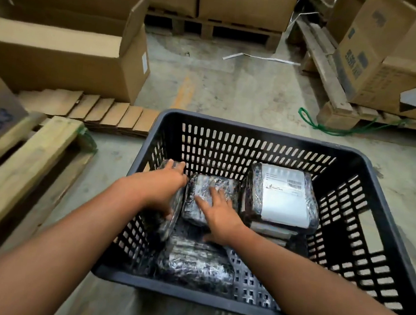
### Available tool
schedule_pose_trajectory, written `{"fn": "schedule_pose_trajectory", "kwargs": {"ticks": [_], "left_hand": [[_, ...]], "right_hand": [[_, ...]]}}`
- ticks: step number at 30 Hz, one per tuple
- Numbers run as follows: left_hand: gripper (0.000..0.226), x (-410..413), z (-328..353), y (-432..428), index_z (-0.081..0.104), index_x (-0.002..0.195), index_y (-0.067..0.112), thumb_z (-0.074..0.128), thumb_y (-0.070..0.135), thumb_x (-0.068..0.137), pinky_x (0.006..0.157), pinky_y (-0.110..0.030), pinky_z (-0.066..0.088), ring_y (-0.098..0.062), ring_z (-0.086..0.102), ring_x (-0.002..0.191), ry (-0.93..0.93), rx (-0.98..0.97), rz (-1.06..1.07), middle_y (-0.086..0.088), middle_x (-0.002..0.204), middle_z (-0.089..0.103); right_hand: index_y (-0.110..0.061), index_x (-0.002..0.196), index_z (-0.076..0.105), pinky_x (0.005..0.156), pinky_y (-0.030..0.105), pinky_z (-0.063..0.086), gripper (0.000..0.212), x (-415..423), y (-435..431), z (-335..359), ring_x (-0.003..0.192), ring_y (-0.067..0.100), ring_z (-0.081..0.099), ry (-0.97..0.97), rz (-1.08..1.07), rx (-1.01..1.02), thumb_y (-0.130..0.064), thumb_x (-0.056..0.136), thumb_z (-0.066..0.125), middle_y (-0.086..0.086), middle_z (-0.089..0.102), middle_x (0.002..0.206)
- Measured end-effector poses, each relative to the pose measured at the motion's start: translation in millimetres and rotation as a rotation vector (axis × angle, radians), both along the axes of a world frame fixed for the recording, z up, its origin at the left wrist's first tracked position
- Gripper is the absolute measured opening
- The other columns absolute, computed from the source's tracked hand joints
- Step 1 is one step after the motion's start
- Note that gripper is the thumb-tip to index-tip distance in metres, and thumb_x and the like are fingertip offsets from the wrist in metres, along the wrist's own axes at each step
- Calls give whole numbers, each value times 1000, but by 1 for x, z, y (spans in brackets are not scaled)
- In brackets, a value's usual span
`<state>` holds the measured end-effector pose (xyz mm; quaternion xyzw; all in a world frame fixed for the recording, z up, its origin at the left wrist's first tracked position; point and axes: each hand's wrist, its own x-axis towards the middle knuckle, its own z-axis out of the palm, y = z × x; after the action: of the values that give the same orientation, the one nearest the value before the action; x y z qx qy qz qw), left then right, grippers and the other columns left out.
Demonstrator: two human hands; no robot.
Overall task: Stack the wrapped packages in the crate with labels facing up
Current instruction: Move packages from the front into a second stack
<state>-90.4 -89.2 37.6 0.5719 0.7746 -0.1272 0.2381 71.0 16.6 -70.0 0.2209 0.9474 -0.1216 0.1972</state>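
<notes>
Placement step judged in hand: left hand (165, 191) clasped on edge-standing package (174, 206) at left crate (256, 130) wall; right hand (217, 213) spread flat on middle package (211, 187). Next: package to be laid flat, label up.

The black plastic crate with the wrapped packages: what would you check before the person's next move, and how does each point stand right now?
1. Black slotted plastic crate sits level on the concrete floor: ok.
2. Shiny film-wrapped package with the white label, far right: label faces up: ok.
3. Middle wrapped package under the right hand: label up? Cannot tell, the frame is blurred.
4. Wrapped package on edge by the crate's left wall, gripped by the left hand: not lying flat: not ok.
5. Dark wrapped package at the near wall: no label visible on top: not ok.
6. Free floor space in the crate's right half: ok.
</notes>
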Motion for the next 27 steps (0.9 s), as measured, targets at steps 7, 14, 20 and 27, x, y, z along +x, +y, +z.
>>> {"fn": "schedule_pose_trajectory", "kwargs": {"ticks": [7, 14, 20, 27], "left_hand": [[107, 2, 8, 5, 20, 158, 9, 86, 19, 75, 123, -54, 17, -31, -14, 152, -68, -69, 71, -4, 166, -17], [103, 5, 11, 10, 25, 156, 8, 87, 18, 74, 121, -57, 22, -33, -13, 152, -36, -115, 77, -6, 167, -15], [106, 8, 10, 14, 21, 158, 8, 87, 19, 75, 121, -57, 20, -34, -12, 152, -8, -134, 83, -6, 166, -17], [72, -7, 25, 15, 57, 131, 23, 91, 24, 68, 102, -35, 47, -27, 51, 132, -122, 198, 102, -3, 147, 50]], "right_hand": [[-42, 161, 0, 121, 54, 27, 112, -6, 4, 23, 153, 48, 4, -1, 54, 21, 24, 85, 50, 18, -6, 169], [-44, 146, 50, 120, 68, 16, 61, 6, 10, 40, 154, 48, 12, 71, 303, 131, -7, 97, 55, 11, -1, 171], [-34, 139, 62, 113, 72, 29, 39, 3, 6, 44, 150, 52, 21, 63, 235, 136, -21, 103, 56, 17, 7, 170], [-43, 137, 61, 75, 13, 55, 66, 4, 54, 75, 92, -2, 68, 501, -204, -311, -16, 79, 77, 2, 67, 133]]}}
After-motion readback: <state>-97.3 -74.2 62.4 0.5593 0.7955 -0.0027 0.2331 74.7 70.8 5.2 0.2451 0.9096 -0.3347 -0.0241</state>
